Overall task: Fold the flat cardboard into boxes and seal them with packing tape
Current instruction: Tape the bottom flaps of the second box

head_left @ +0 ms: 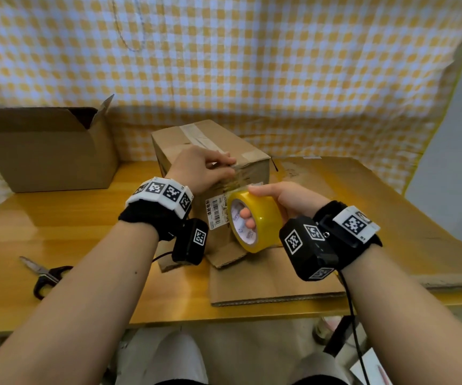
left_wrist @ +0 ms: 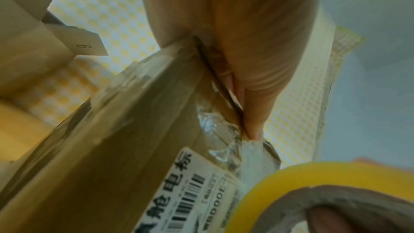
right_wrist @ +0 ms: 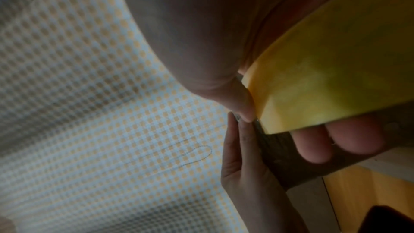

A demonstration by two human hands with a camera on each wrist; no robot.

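A closed brown cardboard box (head_left: 196, 145) stands in the middle of the wooden table (head_left: 85, 218), with a white barcode label (head_left: 215, 211) on its near face. My left hand (head_left: 205, 169) lies on the box's near top edge, fingers pressing clear tape (left_wrist: 215, 125) down onto the cardboard (left_wrist: 134, 130). My right hand (head_left: 277, 198) grips a yellow roll of packing tape (head_left: 255, 220) just in front of the box, fingers through its core and thumb on top. A strip of clear tape runs from the roll (left_wrist: 313, 174) up to the box edge. The right wrist view shows the roll (right_wrist: 336, 68) close up.
An open cardboard box (head_left: 46, 151) stands at the back left. Flat cardboard sheets (head_left: 363, 207) lie under and right of the taped box. Black-handled scissors (head_left: 43, 273) lie near the front left edge. A yellow checked cloth (head_left: 224, 65) hangs behind the table.
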